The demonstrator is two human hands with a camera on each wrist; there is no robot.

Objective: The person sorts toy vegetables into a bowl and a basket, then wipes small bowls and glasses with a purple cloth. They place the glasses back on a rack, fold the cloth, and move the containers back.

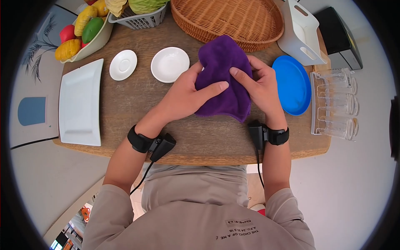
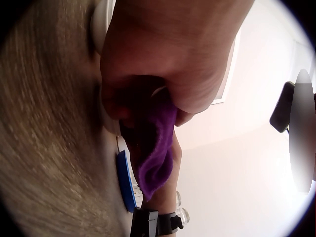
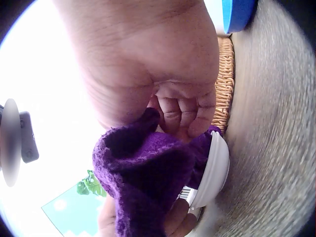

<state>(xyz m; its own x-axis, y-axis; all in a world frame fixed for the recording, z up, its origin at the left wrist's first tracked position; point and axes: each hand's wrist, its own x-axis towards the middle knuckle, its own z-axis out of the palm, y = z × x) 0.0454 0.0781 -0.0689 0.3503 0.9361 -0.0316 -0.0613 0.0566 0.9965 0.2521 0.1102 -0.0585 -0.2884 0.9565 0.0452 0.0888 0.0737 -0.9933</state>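
A purple cloth point(image 1: 223, 93) hangs in folds between both hands, above the middle of the wooden table. My left hand point(image 1: 179, 96) grips its left side, thumb lying across the top. From the other side my right hand point(image 1: 264, 89) pinches it, thumb pressed on the front and fingers curled behind. In the right wrist view a white bowl point(image 3: 218, 170) shows against the cloth's underside, by the left fingertips; the cloth hides most of it. Just left of the hands, a round white dish point(image 1: 170, 64) rests on the table, with a small white saucer point(image 1: 123, 65) further left.
A blue plate point(image 1: 293, 85) lies right of the hands, beside a rack of upturned glasses point(image 1: 339, 104). Behind are a wicker tray point(image 1: 229, 18) and a white bin point(image 1: 302, 35). A rectangular white plate point(image 1: 81, 104) and a bowl of fruit point(image 1: 89, 48) stand left.
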